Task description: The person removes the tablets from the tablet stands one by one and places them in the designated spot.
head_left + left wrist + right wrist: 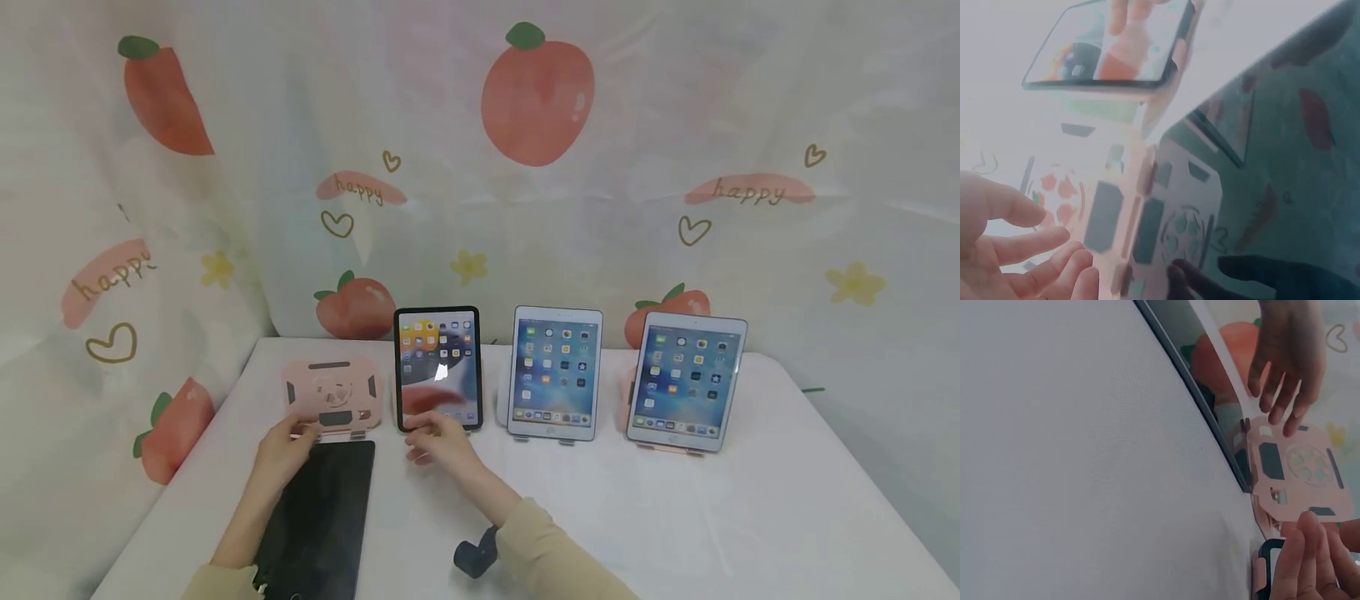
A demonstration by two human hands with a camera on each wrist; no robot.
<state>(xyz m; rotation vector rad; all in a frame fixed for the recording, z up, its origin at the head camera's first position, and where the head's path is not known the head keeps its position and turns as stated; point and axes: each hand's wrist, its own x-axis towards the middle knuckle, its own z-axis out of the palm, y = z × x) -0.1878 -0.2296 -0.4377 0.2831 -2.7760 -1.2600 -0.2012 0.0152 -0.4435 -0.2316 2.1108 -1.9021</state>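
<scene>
My left hand (283,454) hovers with loosely bent fingers at the lower left of a pink tablet stand (333,392), which has cutouts and dark pads. Below that stand a dark tablet (330,500) with a blank screen lies flat, partly under my left forearm. In the left wrist view the left fingers (1054,262) are spread and hold nothing. My right hand (442,446) is before the lower left corner of a black-framed tablet (438,358) with a lit screen, propped upright. From the right wrist, the right fingers (1310,562) look straight and close together.
Two white tablets, one in the middle (555,371) and one farther right (686,383), lean on stands with lit screens. A dark cylindrical object (476,557) shows beside the right cuff. A fruit-print curtain (540,233) hangs behind the white-covered table (600,517).
</scene>
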